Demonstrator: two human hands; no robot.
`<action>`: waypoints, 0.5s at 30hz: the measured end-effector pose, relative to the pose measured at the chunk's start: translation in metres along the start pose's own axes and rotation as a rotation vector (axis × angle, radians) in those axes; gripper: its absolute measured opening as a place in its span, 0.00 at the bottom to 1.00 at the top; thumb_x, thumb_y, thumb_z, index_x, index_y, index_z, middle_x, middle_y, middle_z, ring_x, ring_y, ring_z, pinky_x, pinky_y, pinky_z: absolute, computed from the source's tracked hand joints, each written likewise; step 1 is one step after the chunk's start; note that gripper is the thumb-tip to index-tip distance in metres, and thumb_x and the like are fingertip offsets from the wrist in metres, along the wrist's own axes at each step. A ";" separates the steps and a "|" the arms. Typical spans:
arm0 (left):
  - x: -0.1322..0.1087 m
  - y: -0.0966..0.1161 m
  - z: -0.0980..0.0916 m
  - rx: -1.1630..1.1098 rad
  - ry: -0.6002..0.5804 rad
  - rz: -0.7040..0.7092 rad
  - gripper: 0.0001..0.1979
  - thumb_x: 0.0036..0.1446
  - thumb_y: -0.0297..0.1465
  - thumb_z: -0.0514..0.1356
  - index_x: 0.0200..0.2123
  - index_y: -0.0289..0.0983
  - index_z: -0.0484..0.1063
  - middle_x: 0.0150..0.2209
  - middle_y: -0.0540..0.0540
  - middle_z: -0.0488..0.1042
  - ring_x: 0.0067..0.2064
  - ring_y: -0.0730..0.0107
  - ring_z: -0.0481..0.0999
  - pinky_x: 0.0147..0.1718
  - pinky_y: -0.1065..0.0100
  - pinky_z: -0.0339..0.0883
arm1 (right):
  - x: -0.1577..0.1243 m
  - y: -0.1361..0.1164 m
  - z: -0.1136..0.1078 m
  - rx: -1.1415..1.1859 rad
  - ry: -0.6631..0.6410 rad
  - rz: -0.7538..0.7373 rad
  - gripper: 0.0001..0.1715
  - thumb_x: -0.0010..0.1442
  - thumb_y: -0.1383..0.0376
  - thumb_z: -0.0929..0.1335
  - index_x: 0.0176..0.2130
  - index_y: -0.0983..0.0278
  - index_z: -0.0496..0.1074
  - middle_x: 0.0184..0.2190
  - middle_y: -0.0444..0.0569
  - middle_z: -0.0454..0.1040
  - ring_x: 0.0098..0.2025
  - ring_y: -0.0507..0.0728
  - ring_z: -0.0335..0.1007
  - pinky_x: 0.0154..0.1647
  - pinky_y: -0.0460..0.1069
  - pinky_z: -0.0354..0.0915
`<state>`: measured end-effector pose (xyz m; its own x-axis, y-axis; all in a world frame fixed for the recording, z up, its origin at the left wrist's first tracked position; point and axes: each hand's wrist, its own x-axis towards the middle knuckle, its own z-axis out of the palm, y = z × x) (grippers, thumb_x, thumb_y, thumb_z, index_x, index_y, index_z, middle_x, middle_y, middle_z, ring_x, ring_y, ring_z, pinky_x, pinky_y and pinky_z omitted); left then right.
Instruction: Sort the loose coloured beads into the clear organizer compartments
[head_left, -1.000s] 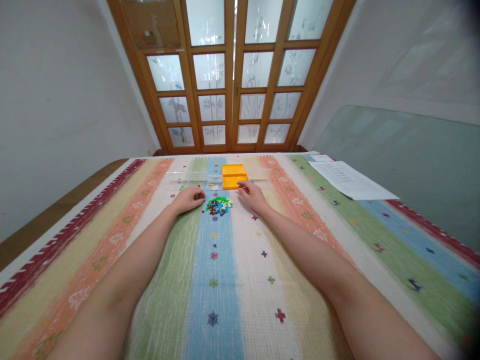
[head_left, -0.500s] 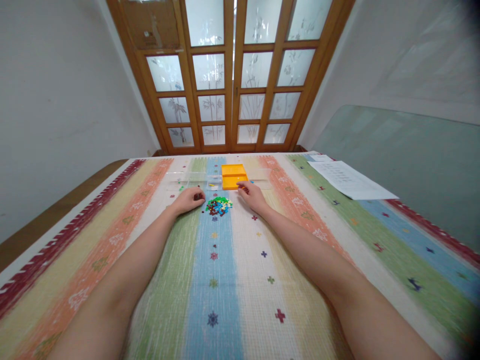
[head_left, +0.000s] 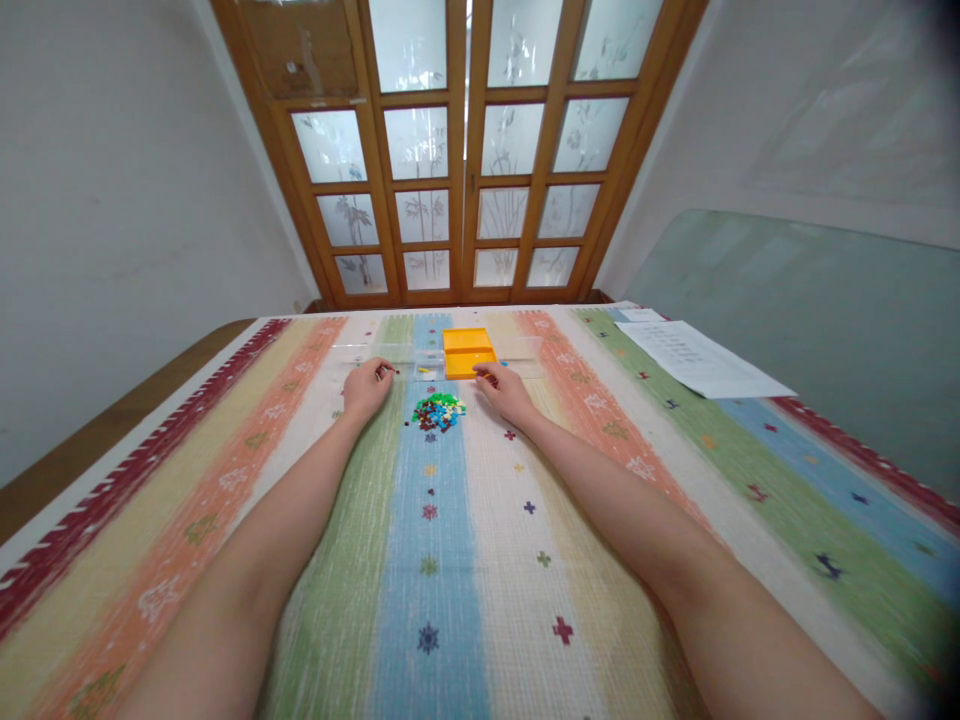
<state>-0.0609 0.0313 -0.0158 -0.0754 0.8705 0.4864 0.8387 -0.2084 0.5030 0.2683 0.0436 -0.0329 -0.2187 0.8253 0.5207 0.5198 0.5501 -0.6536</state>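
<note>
My left hand (head_left: 367, 388) is over the near side of a clear plastic tray (head_left: 363, 349). Its thumb and finger are pinched, with a small dark brown piece (head_left: 397, 372) showing at the tips. A mixed pile of small green, brown, blue and cream pieces (head_left: 439, 411) lies on the cloth between my hands. My right hand (head_left: 502, 388) rests at the near right corner of an open yellow box (head_left: 466, 340). Its fingers are curled closed, and whatever they hold is too small to make out.
A small clear compartment with a yellow piece (head_left: 424, 370) stands left of the yellow box. More clear tray (head_left: 527, 354) extends to its right. One brown piece lies apart, left of the pile. Printed paper sheets (head_left: 694, 357) lie at the right on the striped tablecloth (head_left: 450, 600).
My left hand has moved away from the pile, forward and to the left, to the clear tray. My right hand has stayed at the yellow box.
</note>
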 end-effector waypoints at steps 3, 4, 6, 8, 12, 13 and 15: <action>0.002 -0.007 0.003 0.000 0.036 -0.056 0.09 0.59 0.33 0.61 0.38 0.42 0.81 0.30 0.45 0.78 0.35 0.57 0.74 0.35 0.64 0.60 | 0.000 -0.001 -0.001 -0.013 -0.008 0.003 0.14 0.65 0.67 0.67 0.49 0.61 0.78 0.46 0.51 0.82 0.42 0.57 0.76 0.49 0.54 0.70; 0.003 -0.009 0.003 0.001 0.045 -0.070 0.08 0.59 0.33 0.61 0.38 0.42 0.81 0.30 0.45 0.78 0.34 0.57 0.74 0.35 0.64 0.59 | 0.000 -0.001 -0.001 -0.016 -0.010 0.003 0.14 0.65 0.67 0.67 0.49 0.61 0.78 0.46 0.51 0.82 0.42 0.57 0.76 0.50 0.54 0.70; 0.003 -0.014 0.004 0.013 0.060 -0.090 0.08 0.59 0.34 0.61 0.38 0.42 0.81 0.31 0.45 0.78 0.35 0.57 0.75 0.35 0.64 0.59 | 0.000 0.000 -0.001 -0.020 -0.012 0.004 0.14 0.65 0.67 0.67 0.48 0.61 0.78 0.46 0.51 0.82 0.43 0.57 0.76 0.50 0.54 0.70; 0.003 -0.017 0.004 0.032 0.066 -0.104 0.09 0.59 0.35 0.62 0.38 0.42 0.82 0.31 0.45 0.79 0.35 0.56 0.75 0.34 0.64 0.59 | 0.000 0.001 0.000 -0.022 -0.012 0.004 0.14 0.65 0.67 0.67 0.48 0.61 0.78 0.46 0.51 0.82 0.43 0.58 0.76 0.50 0.54 0.70; 0.004 -0.021 0.004 0.048 0.072 -0.137 0.10 0.59 0.39 0.63 0.37 0.42 0.81 0.30 0.44 0.79 0.34 0.56 0.75 0.33 0.64 0.59 | 0.000 0.003 0.001 -0.016 -0.015 0.008 0.13 0.65 0.66 0.67 0.47 0.61 0.78 0.45 0.51 0.82 0.43 0.58 0.76 0.50 0.54 0.70; 0.004 -0.022 0.004 0.044 0.071 -0.139 0.10 0.59 0.40 0.63 0.36 0.41 0.81 0.30 0.44 0.79 0.33 0.57 0.75 0.33 0.64 0.60 | 0.000 0.003 0.001 -0.014 -0.015 0.009 0.13 0.65 0.66 0.67 0.47 0.61 0.78 0.45 0.51 0.82 0.43 0.58 0.76 0.50 0.54 0.70; 0.004 -0.022 0.003 0.009 0.048 -0.118 0.11 0.59 0.40 0.62 0.36 0.41 0.81 0.30 0.44 0.79 0.33 0.58 0.75 0.34 0.64 0.61 | 0.000 0.002 0.001 -0.015 -0.016 0.011 0.13 0.65 0.67 0.67 0.47 0.61 0.79 0.45 0.50 0.82 0.43 0.58 0.76 0.50 0.54 0.70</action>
<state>-0.0780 0.0407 -0.0268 -0.1998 0.8664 0.4576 0.8273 -0.1011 0.5526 0.2687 0.0450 -0.0346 -0.2260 0.8333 0.5045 0.5349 0.5390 -0.6507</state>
